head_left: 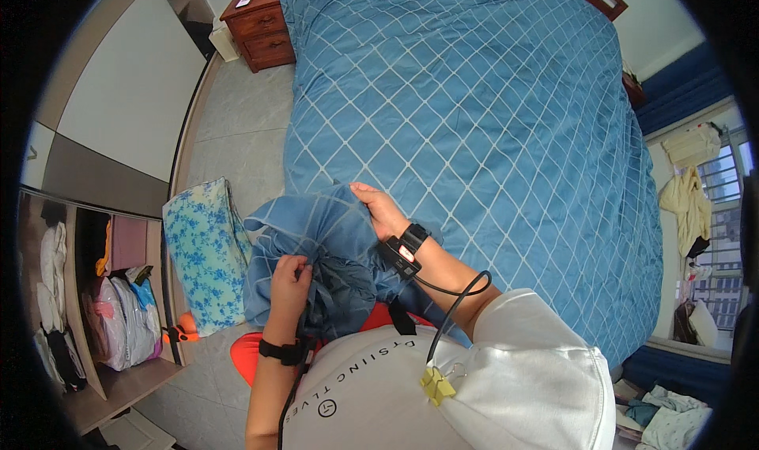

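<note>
A blue lattice-patterned bedspread (466,118) fills most of the view, and at its near left corner matching blue fabric (300,213) lies bunched, with a folded floral quilt (204,252) to its left. The right hand (383,211) pinches the fabric's upper edge, fingers nearly straight and closed on it; the left hand (291,286) grips a lower fold, fingers curled tight.

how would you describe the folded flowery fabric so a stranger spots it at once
Start at the blue bed and look left, toward the open wardrobe. Between them, left of the bunched blue cloth held by the left hand and right hand, is the folded fabric. Blue flowers on pale aqua set it apart from the white-lattice cloth and bed.
</note>
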Available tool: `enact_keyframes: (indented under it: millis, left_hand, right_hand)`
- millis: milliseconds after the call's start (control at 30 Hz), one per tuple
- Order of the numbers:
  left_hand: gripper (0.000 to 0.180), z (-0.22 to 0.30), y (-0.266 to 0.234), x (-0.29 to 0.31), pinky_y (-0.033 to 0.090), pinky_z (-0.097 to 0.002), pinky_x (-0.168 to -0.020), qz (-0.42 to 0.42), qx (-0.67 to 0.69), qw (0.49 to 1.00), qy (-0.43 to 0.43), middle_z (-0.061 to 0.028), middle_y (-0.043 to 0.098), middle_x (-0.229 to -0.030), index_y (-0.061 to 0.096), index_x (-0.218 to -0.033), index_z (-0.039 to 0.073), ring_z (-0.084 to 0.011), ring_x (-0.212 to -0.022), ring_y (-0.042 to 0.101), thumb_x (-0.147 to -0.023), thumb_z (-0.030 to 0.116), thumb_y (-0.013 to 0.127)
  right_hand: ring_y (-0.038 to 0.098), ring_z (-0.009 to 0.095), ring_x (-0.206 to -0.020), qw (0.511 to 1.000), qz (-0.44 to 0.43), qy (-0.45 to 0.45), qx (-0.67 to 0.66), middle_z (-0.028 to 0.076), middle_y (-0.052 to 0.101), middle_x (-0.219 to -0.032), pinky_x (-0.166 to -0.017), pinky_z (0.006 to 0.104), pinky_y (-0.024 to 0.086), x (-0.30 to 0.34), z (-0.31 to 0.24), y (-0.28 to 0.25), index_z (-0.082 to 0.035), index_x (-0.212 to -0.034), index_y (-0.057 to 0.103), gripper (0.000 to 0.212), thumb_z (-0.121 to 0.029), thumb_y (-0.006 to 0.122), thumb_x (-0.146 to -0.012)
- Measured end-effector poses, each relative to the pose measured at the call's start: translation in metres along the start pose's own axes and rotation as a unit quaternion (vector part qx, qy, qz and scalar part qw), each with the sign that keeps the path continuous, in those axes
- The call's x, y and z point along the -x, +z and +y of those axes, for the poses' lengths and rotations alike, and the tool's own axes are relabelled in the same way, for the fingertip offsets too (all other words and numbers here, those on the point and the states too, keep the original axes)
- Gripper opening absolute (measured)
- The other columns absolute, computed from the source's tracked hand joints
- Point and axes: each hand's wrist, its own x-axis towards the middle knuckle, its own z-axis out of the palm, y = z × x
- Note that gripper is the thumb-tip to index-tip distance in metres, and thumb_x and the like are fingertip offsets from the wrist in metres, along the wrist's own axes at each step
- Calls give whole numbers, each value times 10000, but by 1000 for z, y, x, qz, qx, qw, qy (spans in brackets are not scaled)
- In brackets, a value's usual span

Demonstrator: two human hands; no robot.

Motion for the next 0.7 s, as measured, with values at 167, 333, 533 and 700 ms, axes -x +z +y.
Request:
enact_keyframes:
  millis: [167, 333, 533, 700]
  left_hand:
    - [141, 8, -7, -1, 436, -290, -669, 28, 22, 999, -12, -89, 547, -863, 572, -941, -10, -204, -741, 535, -814, 22, 624]
    - [114, 15, -20, 2, 435, -279, -658, 60, 46, 996, -39, -79, 574, -837, 577, -955, 5, -178, -725, 532, -846, 30, 596]
    - [97, 22, -32, 12, 411, -228, -638, 35, 125, 987, -93, 15, 523, -756, 583, -969, 21, -80, -693, 477, -875, 44, 578]
    - [133, 26, -38, 20, 390, -212, -610, 12, 180, 979, -91, 30, 502, -746, 589, -993, 14, -57, -674, 449, -870, 65, 596]
  right_hand:
    - [613, 140, -801, 993, 48, -42, 96, 33, 633, -898, -746, 283, 516, 4, -7, 9, -43, -959, 602, 114, -141, 553, -927]
    - [545, 74, -735, 980, 21, -76, 183, -36, 610, -826, -682, 225, 448, 9, -14, 30, -90, -885, 626, 72, -153, 597, -904]
    - [535, 65, -729, 966, 28, -94, 241, -42, 605, -801, -690, 223, 443, 15, -17, 57, -94, -895, 624, 67, -153, 594, -906]
    - [534, 69, -775, 961, 35, -79, 264, -45, 597, -843, -708, 230, 442, 18, -8, 67, -102, -902, 622, 73, -170, 597, -904]
